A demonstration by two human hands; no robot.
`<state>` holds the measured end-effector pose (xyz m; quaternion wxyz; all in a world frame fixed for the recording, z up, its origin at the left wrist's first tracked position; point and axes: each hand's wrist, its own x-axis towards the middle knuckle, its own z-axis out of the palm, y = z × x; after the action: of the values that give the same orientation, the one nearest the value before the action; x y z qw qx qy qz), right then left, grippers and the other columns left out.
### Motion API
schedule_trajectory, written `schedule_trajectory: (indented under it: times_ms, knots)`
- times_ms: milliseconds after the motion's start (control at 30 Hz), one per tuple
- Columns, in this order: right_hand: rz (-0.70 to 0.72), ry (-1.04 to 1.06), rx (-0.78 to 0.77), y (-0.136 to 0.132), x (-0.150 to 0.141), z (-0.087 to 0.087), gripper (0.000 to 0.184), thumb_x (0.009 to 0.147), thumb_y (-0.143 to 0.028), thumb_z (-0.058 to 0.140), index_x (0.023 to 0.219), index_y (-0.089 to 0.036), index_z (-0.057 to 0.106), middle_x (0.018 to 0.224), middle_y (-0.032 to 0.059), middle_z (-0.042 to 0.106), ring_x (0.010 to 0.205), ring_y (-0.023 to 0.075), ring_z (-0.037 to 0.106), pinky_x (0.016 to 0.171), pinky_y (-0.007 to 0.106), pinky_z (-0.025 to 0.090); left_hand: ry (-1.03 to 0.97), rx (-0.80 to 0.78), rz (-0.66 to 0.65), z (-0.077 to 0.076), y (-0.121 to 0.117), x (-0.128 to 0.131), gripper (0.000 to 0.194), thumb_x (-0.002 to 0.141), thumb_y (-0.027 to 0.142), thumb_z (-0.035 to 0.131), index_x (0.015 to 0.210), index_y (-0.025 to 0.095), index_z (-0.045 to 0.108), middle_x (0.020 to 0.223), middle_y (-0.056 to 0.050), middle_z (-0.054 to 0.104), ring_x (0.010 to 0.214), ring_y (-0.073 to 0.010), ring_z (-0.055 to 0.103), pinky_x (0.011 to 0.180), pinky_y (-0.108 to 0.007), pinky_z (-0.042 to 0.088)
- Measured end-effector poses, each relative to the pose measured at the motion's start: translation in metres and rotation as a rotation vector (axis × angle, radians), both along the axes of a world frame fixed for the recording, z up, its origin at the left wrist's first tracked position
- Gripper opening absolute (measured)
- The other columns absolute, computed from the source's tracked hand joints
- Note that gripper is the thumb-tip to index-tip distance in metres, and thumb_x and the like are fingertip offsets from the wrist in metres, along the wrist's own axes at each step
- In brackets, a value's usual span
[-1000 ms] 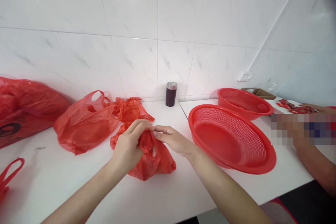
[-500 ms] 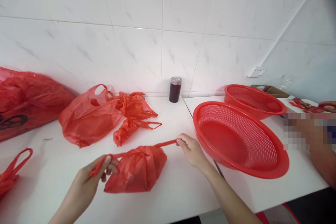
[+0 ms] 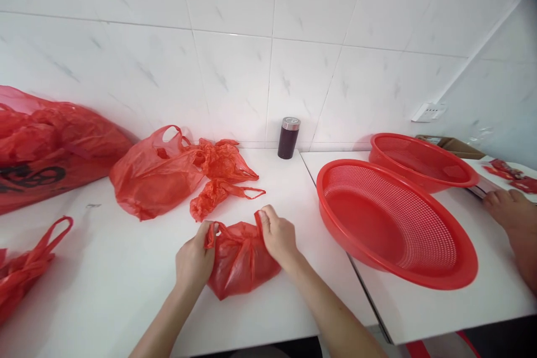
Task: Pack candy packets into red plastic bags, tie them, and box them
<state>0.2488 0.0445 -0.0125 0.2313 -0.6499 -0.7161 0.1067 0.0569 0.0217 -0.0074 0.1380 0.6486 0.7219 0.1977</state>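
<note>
A red plastic bag (image 3: 241, 260) with something bulky inside sits low on the white table in front of me. My left hand (image 3: 196, 254) is closed on the gathered plastic at its left side, a small loop showing by the thumb. On the right, my right hand (image 3: 277, 235) pinches an upper end of the same bag. Folds run together at the bag's top middle between my hands; its contents are hidden. Just behind lie a small crumpled red bag (image 3: 210, 197) and a larger red bag (image 3: 157, 173) with loop handles.
Two red plastic baskets (image 3: 369, 224) stand to the right, across the table seam. Near the wall is a dark tumbler (image 3: 288, 139). Red bags (image 3: 54, 145) fill the left side. At the far right, another person's hand (image 3: 509, 207) rests near printed packaging (image 3: 512, 176).
My hands have come closer together, from holding the bag's handles stretched apart to gripping close at its sides. The view has shifted slightly. The other person's hand now shows by the packaging.
</note>
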Motion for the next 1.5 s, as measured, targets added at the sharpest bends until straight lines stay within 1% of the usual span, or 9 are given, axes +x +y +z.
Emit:
schedule_trajectory:
  times_ms: [267, 567, 833, 1000, 1167, 1233, 1333, 1433, 1500]
  knots:
    - [-0.14, -0.113, -0.099, 0.045, 0.023, -0.021, 0.028, 0.101, -0.033, 0.026, 0.1, -0.024, 0.053, 0.064, -0.0003, 0.061, 0.056, 0.0148, 0.055, 0.053, 0.024, 0.022, 0.201, -0.109, -0.07, -0.013, 0.033, -0.003, 0.032, 0.081, 0.015, 0.041, 0.102, 0.03, 0.061, 0.082, -0.004, 0.073, 0.071, -0.0242, 0.066, 0.054, -0.027, 0.031]
    - [-0.191, -0.098, -0.111, 0.039, 0.024, -0.031, 0.021, 0.101, -0.026, 0.026, 0.107, -0.022, 0.046, 0.072, 0.0033, 0.065, 0.062, 0.0169, 0.057, 0.056, 0.026, 0.025, 0.184, -0.091, -0.052, -0.023, 0.032, -0.009, 0.035, 0.084, 0.014, 0.037, 0.107, 0.03, 0.059, 0.102, -0.005, 0.073, 0.08, -0.0245, 0.065, 0.058, -0.029, 0.032]
    - [-0.332, 0.148, -0.056, 0.041, 0.036, -0.034, 0.027, 0.099, -0.028, 0.023, 0.102, -0.022, 0.049, 0.066, 0.002, 0.058, 0.058, 0.0178, 0.052, 0.053, 0.026, 0.022, -0.073, -0.079, 0.055, -0.019, 0.01, -0.027, 0.038, 0.095, 0.045, 0.027, 0.089, 0.025, 0.059, 0.079, -0.003, 0.07, 0.07, -0.0222, 0.062, 0.06, -0.027, 0.04]
    - [-0.221, 0.418, 0.031, 0.035, 0.042, -0.037, 0.031, 0.099, -0.04, 0.022, 0.093, -0.025, 0.049, 0.059, -0.0039, 0.052, 0.055, 0.0155, 0.051, 0.055, 0.023, 0.031, -0.239, -0.101, 0.064, -0.001, -0.001, -0.049, 0.046, 0.09, 0.057, 0.035, 0.084, 0.022, 0.064, 0.083, -0.004, 0.07, 0.072, -0.0222, 0.064, 0.062, -0.03, 0.048]
    - [-0.103, 0.701, 0.043, 0.039, 0.046, -0.043, 0.037, 0.096, -0.052, 0.023, 0.087, -0.025, 0.046, 0.054, -0.0076, 0.045, 0.048, 0.0126, 0.047, 0.052, 0.021, 0.038, -0.045, 0.433, -0.101, 0.034, 0.003, -0.011, 0.032, 0.091, 0.037, 0.042, 0.107, 0.022, 0.065, 0.12, -0.011, 0.06, 0.11, -0.028, 0.054, 0.095, -0.043, 0.041]
    - [-0.073, 0.781, 0.041, 0.038, 0.047, -0.043, 0.038, 0.094, -0.056, 0.028, 0.085, -0.024, 0.046, 0.055, -0.0078, 0.043, 0.047, 0.0119, 0.045, 0.05, 0.021, 0.038, -0.074, 0.276, -0.31, 0.037, 0.008, 0.021, 0.031, 0.092, 0.031, 0.04, 0.106, 0.02, 0.066, 0.119, -0.013, 0.06, 0.114, -0.0278, 0.051, 0.1, -0.044, 0.036]
    - [-0.055, 0.867, 0.047, 0.035, 0.05, -0.04, 0.036, 0.094, -0.056, 0.03, 0.09, -0.024, 0.046, 0.057, -0.0078, 0.041, 0.048, 0.0117, 0.043, 0.049, 0.021, 0.038, -0.078, 0.083, -0.385, 0.034, 0.02, 0.051, 0.015, 0.078, 0.027, 0.064, 0.088, 0.019, 0.071, 0.092, -0.011, 0.069, 0.095, -0.0306, 0.06, 0.086, -0.044, 0.044]
    - [-0.104, 0.931, 0.02, 0.034, 0.055, -0.038, 0.032, 0.091, -0.053, 0.041, 0.099, -0.023, 0.049, 0.059, -0.0069, 0.046, 0.051, 0.0118, 0.047, 0.05, 0.021, 0.04, -0.165, -0.034, -0.397, 0.044, 0.026, 0.038, 0.012, 0.073, 0.029, 0.068, 0.067, 0.018, 0.067, 0.067, -0.004, 0.066, 0.07, -0.0228, 0.062, 0.067, -0.034, 0.048]
    - [-0.13, 0.958, -0.004, 0.035, 0.056, -0.04, 0.03, 0.088, -0.051, 0.05, 0.1, -0.023, 0.05, 0.06, -0.0064, 0.049, 0.053, 0.0117, 0.048, 0.051, 0.021, 0.04, -0.272, -0.066, -0.401, 0.064, 0.023, 0.008, 0.021, 0.075, 0.038, 0.067, 0.068, 0.019, 0.066, 0.067, 0.0, 0.066, 0.065, -0.0176, 0.061, 0.061, -0.028, 0.047]
